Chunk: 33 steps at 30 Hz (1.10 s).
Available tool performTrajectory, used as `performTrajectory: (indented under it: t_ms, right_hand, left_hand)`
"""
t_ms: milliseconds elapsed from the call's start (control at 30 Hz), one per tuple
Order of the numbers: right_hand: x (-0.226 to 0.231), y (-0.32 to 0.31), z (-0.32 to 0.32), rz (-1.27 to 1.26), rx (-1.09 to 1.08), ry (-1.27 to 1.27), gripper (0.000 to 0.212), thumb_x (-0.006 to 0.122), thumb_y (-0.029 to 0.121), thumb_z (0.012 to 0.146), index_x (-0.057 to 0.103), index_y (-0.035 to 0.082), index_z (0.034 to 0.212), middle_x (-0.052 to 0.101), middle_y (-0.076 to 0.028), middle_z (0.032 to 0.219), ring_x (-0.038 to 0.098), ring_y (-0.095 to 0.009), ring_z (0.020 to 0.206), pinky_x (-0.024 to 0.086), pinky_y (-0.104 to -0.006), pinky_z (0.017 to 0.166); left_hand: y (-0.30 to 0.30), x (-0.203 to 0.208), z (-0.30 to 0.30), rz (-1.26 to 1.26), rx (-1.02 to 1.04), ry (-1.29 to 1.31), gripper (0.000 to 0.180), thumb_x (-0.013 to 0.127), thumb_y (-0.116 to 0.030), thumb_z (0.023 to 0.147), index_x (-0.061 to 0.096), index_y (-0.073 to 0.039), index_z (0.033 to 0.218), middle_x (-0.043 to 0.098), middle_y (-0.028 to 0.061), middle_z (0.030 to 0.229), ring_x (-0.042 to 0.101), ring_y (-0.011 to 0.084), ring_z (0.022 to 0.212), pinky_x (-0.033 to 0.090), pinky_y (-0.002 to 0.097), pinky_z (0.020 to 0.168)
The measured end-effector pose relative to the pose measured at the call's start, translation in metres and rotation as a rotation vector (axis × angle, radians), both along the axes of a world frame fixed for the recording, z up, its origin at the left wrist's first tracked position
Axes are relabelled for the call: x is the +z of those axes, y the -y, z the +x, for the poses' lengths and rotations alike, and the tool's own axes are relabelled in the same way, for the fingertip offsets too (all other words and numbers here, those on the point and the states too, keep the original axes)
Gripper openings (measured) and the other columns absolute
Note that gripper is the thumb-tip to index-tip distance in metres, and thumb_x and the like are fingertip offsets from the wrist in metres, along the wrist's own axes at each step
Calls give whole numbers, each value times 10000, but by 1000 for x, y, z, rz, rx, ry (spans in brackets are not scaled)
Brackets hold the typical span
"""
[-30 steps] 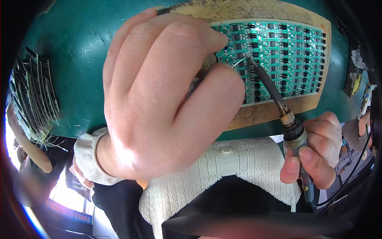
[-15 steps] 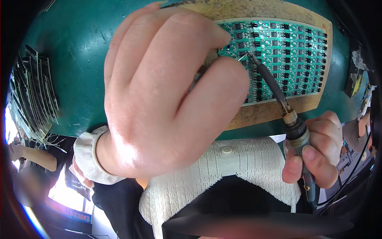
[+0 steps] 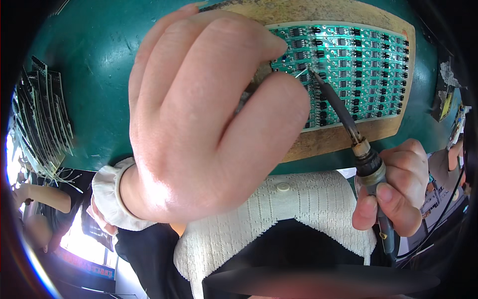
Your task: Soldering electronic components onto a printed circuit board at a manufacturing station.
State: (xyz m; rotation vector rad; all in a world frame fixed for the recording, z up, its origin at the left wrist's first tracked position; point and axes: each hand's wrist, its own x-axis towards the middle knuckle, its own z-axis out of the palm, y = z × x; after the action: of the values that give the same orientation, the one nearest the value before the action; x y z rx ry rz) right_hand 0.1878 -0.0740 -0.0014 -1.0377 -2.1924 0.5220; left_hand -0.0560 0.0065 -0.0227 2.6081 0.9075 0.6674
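Note:
A green panel of small circuit boards (image 3: 371,70), set with rows of black chips and components, lies on a brown wooden board (image 3: 318,149). Over its left part, my left hand (image 3: 209,109) is closed, thumb and forefinger bent together. From between these fingers a thin silvery solder wire (image 3: 300,73) pokes out toward the panel; the rest of it is hidden by the hand. My right hand (image 3: 398,189) grips a soldering iron (image 3: 371,164) by its handle. The iron's dark tip meets the panel close to the end of the wire.
A stack of dark, thin circuit panels (image 3: 47,117) stands on the left of the green table (image 3: 99,99). Odds and ends (image 3: 445,94) lie at the right edge. A black cable (image 3: 443,219) runs at lower right. Another person's arm (image 3: 47,197) shows at far left.
The iron's tip and my left hand have both shifted very slightly to the left over the panel. Both grips stay as they were. The other person's arm at far left has moved a little.

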Motion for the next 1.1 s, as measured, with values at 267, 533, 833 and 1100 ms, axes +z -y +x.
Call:
performTrajectory:
  t_ms: [267,533,833,1100]
  right_hand:
    - [1,2,-1,-4,-19,-7,245,556,230,913,458,54,1053,455,-57,599,421,-186,457,301,-328,423]
    - [-6,2,0,60,-16,-31,255,534,242,936,460,49,1086,474,-60,601,417,-177,450,293,-326,422]
    - [6,-2,7,70,-1,-20,273,530,231,949,446,35,1119,502,-81,631,440,-182,472,310,-335,443]
    - [-10,17,54,643,-570,-248,276,606,91,883,476,-45,1085,577,-149,707,533,-191,513,442,-329,488]
  left_hand:
    - [1,-1,1,-6,-7,22,208,739,44,661,596,9,807,649,195,991,648,350,904,526,465,814]
    - [0,-1,-2,-6,-10,14,210,743,31,658,594,6,804,651,198,986,650,355,909,525,477,814]
    - [1,10,1,58,24,-38,182,729,28,687,598,-11,806,660,162,1006,652,330,940,495,502,890]
    - [11,14,0,-6,31,24,189,706,32,705,585,-22,840,655,123,1033,635,325,993,433,520,981]
